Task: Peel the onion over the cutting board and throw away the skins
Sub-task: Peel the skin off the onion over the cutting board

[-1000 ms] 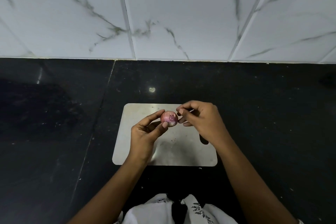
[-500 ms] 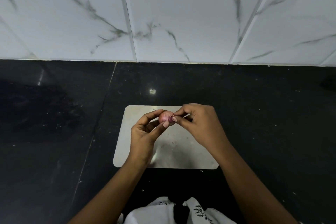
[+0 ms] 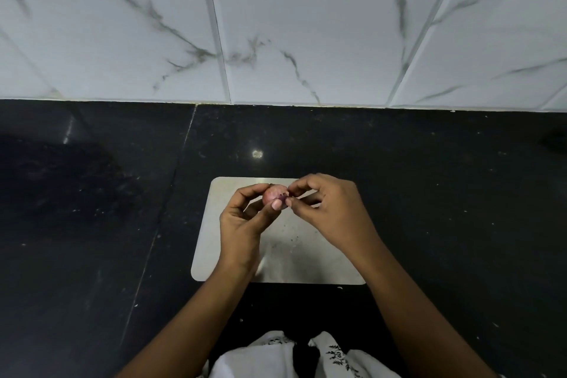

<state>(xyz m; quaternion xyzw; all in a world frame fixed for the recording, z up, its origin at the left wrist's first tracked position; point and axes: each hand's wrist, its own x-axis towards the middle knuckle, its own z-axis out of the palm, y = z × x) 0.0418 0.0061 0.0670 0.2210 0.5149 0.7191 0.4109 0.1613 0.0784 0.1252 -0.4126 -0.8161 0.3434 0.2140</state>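
A small pinkish-red onion point(image 3: 274, 195) is held above the far part of a pale metal cutting board point(image 3: 288, 255) on the black counter. My left hand point(image 3: 245, 221) grips the onion between thumb and fingers. My right hand point(image 3: 328, 209) meets it from the right, its thumb and forefinger pinched at the onion's dark right end, seemingly on a bit of skin. Small dark specks lie on the board under the hands.
The black stone counter point(image 3: 92, 224) spreads wide on both sides of the board. A white marble-patterned tiled wall point(image 3: 306, 40) rises behind it. White patterned clothing point(image 3: 276, 356) shows at the bottom edge. No bin is in view.
My right fingertips closed in from beside the onion onto its right end. The onion turned a little in my left hand. Both hands stayed over the board.
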